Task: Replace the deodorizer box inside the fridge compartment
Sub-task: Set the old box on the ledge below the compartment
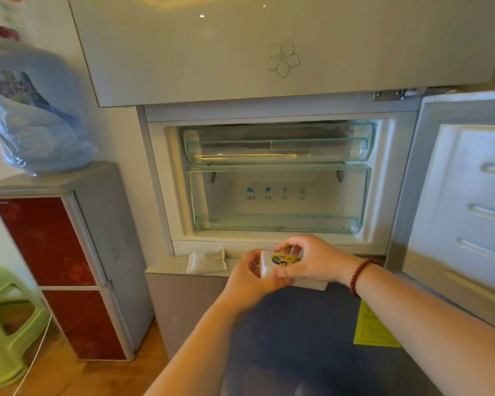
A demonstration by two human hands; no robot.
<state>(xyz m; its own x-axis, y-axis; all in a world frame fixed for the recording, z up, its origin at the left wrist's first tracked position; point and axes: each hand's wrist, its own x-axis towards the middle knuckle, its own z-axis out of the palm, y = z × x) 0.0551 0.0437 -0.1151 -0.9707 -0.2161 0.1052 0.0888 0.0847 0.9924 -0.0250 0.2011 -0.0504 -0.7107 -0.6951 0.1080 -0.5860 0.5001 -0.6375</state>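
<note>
A small white deodorizer box [272, 265] with a yellow printed label is held between both hands, just in front of the open middle fridge compartment [277, 178]. My left hand [246, 277] cups it from the left and below. My right hand [312, 260] pinches its top and right side. A white pouch [206, 260] lies on the ledge below the compartment, to the left of my hands. Inside the compartment are two clear drawers [277, 195], one above the other.
The compartment's door [466, 201] stands swung out to the right. The closed upper fridge door [283, 47] overhangs above. On the left stand a red water dispenser [66, 270] with a bagged bottle [35, 110] and a green stool [3, 318].
</note>
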